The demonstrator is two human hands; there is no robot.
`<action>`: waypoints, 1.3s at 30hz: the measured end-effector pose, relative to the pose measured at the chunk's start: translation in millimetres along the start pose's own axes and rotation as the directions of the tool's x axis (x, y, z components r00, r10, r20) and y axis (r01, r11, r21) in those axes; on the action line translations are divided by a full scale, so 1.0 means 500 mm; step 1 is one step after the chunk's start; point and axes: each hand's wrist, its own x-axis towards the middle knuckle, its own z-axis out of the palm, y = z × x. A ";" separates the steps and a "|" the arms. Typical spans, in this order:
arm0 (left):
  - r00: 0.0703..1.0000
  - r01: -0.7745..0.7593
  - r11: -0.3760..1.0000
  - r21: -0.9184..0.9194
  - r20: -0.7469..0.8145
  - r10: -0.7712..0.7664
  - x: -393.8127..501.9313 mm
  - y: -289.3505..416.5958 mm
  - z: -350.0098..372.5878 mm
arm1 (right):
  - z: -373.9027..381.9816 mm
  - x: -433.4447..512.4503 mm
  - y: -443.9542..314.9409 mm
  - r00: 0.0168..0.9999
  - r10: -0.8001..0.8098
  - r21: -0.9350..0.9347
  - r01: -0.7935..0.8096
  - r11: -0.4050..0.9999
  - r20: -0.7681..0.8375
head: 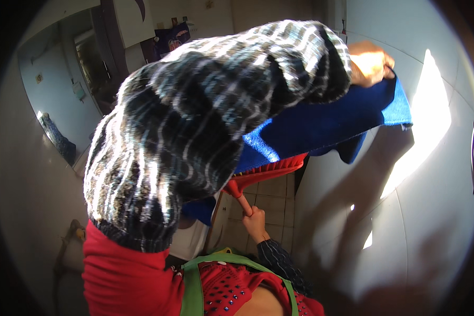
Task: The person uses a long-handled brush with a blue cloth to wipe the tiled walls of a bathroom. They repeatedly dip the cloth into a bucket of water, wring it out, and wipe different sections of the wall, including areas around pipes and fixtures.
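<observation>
My left arm, in a baggy striped oversleeve, reaches across the upper view. At its end my left hand [369,65] pinches a corner of a blue cloth [324,118]. The cloth lies along the bristles of a red broom head [268,173], whose bristles face up and away from me. Another blue fabric part [200,209] shows below the sleeve; whether it belongs to the same cloth is hidden. Lower down, my right hand [254,223] grips the broom's handle [243,204] just below the head.
A pale tiled wall [403,221] with bright sunlight patches stands close on the right. At left are a mirror [51,91] and a pipe [63,245]. A white basin [187,241] sits below the sleeve, beside the tiled floor [270,197]. A purple packet [173,37] is at the back.
</observation>
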 end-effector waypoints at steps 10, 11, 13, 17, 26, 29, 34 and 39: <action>0.816 0.053 0.993 -0.104 0.578 0.017 -0.168 0.145 0.093 | 0.003 0.017 0.015 0.987 -0.042 0.192 0.012 0.981 0.153; 0.810 0.047 0.994 -0.095 0.585 0.017 -0.166 0.169 0.044 | 0.001 0.019 0.018 0.995 -0.078 0.225 0.063 0.972 0.057; 0.818 0.061 0.996 -0.065 0.575 -0.012 -0.159 0.207 -0.064 | -0.007 0.035 0.023 0.991 -0.124 0.286 0.132 0.949 -0.046; 0.953 -0.068 0.997 0.042 0.298 0.053 -0.229 0.234 -0.245 | -0.037 0.064 0.015 0.998 0.018 0.368 0.004 0.930 -0.056; 0.955 -0.291 0.579 0.762 0.268 0.127 -0.476 0.208 -0.226 | -0.047 0.088 -0.029 0.988 0.006 0.332 0.046 0.942 -0.156; 0.979 -0.198 0.723 0.662 0.170 0.112 -0.465 0.182 -0.216 | -0.047 0.091 -0.024 0.981 0.186 0.381 -0.153 0.912 -0.053; 0.960 -0.269 0.578 0.771 0.262 0.098 -0.454 0.164 -0.210 | -0.046 0.076 -0.019 0.985 0.092 0.423 -0.023 0.906 -0.144; 0.976 -0.195 0.689 0.698 0.210 0.063 -0.471 0.149 -0.199 | -0.048 0.074 -0.011 0.987 0.076 0.362 -0.021 0.932 -0.139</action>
